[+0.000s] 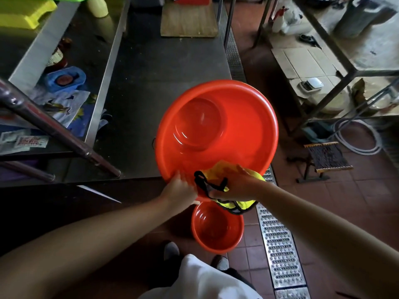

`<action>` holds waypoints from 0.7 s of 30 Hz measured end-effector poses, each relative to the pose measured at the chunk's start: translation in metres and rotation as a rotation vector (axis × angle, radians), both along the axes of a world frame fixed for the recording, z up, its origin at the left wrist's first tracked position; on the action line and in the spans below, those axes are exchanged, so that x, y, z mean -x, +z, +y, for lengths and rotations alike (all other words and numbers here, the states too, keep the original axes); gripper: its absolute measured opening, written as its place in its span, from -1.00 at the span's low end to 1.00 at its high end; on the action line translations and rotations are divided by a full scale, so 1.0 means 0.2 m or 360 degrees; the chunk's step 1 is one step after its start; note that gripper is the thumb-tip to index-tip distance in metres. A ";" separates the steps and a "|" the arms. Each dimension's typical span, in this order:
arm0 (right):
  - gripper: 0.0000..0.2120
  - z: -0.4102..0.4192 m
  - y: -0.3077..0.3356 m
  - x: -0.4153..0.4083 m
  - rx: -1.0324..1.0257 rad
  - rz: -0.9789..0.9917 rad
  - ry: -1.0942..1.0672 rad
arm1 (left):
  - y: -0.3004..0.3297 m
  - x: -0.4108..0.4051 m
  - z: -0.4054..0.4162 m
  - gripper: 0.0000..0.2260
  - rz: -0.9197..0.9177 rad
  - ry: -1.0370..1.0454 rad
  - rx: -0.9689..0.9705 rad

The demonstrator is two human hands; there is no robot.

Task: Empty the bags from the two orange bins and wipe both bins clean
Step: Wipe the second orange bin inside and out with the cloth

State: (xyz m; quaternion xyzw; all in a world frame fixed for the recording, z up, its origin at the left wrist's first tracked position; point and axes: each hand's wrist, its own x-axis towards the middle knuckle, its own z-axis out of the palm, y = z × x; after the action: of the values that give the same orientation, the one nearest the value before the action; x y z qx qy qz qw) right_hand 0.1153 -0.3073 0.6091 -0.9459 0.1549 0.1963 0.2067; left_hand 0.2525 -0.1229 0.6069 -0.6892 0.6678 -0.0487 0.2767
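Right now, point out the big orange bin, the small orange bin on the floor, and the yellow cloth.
big orange bin [248,126]: head view, inner wall.
small orange bin [216,228]: head view, inside bottom.
yellow cloth [212,172]: head view, fold beside the right hand's fingers.

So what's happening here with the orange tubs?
A person is cleaning a large orange bin, tilted towards them over the edge of a steel table. Their left hand grips its near rim, while the right hand holds a yellow cloth with black trim against the inside near the rim. The bin looks empty, no bags in it. A smaller orange bin sits on the tiled floor just below, also empty.
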 end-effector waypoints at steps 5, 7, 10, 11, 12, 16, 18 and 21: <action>-0.39 0.12 -0.09 -0.06 0.0236 0.0286 -0.0052 | -0.01 0.03 0.00 -0.26 -0.0016 0.0099 0.0011; -0.39 0.20 -0.11 -0.10 0.0245 0.0289 -0.0201 | -0.01 0.02 0.00 -0.34 -0.0061 0.0030 0.0033; -0.33 0.31 -0.16 -0.14 0.0137 0.0225 -0.0340 | -0.03 -0.02 0.00 -0.49 -0.0073 -0.0052 0.0059; -0.31 0.33 -0.17 -0.15 0.0110 0.0181 -0.0345 | -0.04 -0.03 0.00 -0.48 -0.0076 -0.0065 0.0056; -0.31 0.31 -0.18 -0.14 0.0112 0.0144 -0.0343 | -0.04 -0.04 0.00 -0.45 -0.0074 -0.0050 0.0035; -0.37 0.08 -0.20 -0.10 0.0356 0.0144 -0.0441 | -0.05 -0.02 -0.02 -0.64 -0.0091 -0.0062 -0.0019; -0.44 0.05 -0.22 -0.12 0.0430 0.0224 -0.0535 | -0.05 0.01 -0.04 -0.71 -0.0069 -0.0063 -0.0033; -0.44 0.19 -0.26 -0.22 0.0087 0.0217 -0.0660 | -0.03 0.03 -0.06 -0.76 -0.0064 -0.0065 -0.0014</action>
State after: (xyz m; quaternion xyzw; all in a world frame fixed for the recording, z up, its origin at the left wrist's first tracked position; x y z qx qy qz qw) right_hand 0.1590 -0.2697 0.5576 -0.8836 0.3650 0.2088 0.2059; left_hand 0.2465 -0.1348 0.6006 -0.6732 0.6762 -0.0652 0.2920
